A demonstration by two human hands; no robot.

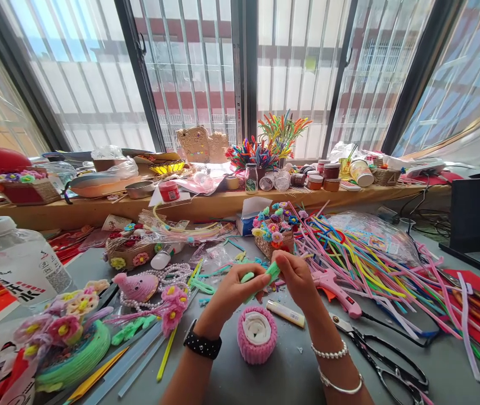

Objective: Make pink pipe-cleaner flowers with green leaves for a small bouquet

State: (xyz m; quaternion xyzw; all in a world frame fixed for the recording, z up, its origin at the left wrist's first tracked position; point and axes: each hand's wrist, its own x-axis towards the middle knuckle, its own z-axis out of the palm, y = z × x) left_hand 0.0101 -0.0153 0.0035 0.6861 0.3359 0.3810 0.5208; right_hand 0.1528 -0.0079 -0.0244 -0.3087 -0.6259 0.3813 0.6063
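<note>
Both my hands meet over the grey table, pinching a light green pipe cleaner (270, 274) between them. My left hand (233, 291), with a black watch on its wrist, is closed on the lower end. My right hand (295, 277), with pearl and silver bracelets on its wrist, is closed on the upper end. Just below the hands stands a small pink fuzzy pot (257, 334) with white filling. A white glue stick (286, 313) lies beside it.
A pink glue gun (336, 286) and black scissors (381, 357) lie to the right, beside a heap of colourful pipe cleaners (358, 256). Left are a water bottle (20, 261), a pink fuzzy toy (136, 286) and flower baskets (64, 340). A small flower basket (273, 230) stands behind the hands.
</note>
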